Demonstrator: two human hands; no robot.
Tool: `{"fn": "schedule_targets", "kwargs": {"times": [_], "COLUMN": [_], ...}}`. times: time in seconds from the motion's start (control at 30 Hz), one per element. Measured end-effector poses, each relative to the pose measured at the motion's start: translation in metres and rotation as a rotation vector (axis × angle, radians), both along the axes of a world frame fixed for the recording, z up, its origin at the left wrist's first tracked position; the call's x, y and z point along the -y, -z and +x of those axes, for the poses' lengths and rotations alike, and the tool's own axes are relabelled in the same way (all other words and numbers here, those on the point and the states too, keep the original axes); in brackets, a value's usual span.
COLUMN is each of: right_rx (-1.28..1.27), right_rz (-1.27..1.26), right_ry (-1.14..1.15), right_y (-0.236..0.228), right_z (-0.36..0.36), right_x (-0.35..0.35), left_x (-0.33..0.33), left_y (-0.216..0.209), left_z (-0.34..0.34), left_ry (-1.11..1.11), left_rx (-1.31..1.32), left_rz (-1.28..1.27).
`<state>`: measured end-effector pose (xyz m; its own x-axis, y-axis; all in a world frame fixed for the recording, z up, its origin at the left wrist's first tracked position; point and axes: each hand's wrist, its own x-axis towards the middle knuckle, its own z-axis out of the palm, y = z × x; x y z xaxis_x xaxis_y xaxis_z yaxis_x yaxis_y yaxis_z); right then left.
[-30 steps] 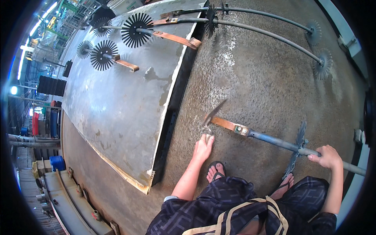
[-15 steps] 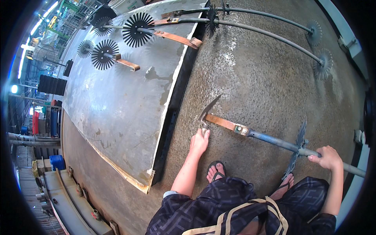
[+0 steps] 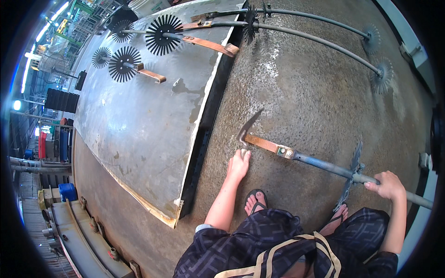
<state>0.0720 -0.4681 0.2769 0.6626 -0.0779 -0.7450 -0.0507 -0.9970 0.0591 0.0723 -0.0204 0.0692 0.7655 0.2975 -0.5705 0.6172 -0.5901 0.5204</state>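
Observation:
My left hand (image 3: 238, 166) is closed round the short handle of a small sickle-like tool. Its dark curved blade (image 3: 251, 122) points up and away, and its neck meets the end of a copper strap (image 3: 262, 142). That strap is bolted to a grey-blue metal rod (image 3: 320, 165). Farther along, my right hand (image 3: 388, 186) wraps round the same rod, holding it across in front of me. Just beside that hand, a slotted metal disc (image 3: 351, 178) is fixed on the rod, seen nearly edge-on.
A grey metal-topped platform (image 3: 143, 125) stands on the left, with a dark side edge. Across its far end lie similar rods with slotted discs (image 3: 163, 35) and copper straps (image 3: 208, 44). My sandalled foot (image 3: 256, 202) is on the rough wet floor. Metal tanks (image 3: 88, 241) stand lower left.
My left hand has turned a little and shifted slightly right, and the blade has moved slightly with it. The rod and my right hand look almost unmoved.

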Motion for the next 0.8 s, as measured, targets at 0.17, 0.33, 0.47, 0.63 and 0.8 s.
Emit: {"fn": "schedule_targets", "kwargs": {"times": [0.17, 0.33, 0.47, 0.63, 0.8], "right_rx": [0.011, 0.014, 0.012, 0.004, -0.030], "right_rz": [-0.004, 0.016, -0.002, 0.034, 0.017], "right_ry": [0.026, 0.043, 0.032, 0.065, 0.084], "right_y": [-0.002, -0.007, 0.001, -0.004, 0.004], "right_z": [-0.001, 0.002, -0.002, 0.002, -0.003], "right_x": [-0.001, -0.006, 0.000, -0.007, 0.000], "left_x": [0.022, -0.007, 0.042, 0.017, 0.042], "left_y": [-0.005, 0.009, -0.034, -0.009, -0.024], "left_z": [-0.023, -0.010, -0.042, -0.038, -0.061], "left_ry": [0.186, 0.019, 0.195, -0.056, -0.010], "left_rx": [0.035, 0.027, -0.031, 0.053, 0.010], "left_rz": [0.058, 0.006, -0.033, -0.135, -0.189]}}
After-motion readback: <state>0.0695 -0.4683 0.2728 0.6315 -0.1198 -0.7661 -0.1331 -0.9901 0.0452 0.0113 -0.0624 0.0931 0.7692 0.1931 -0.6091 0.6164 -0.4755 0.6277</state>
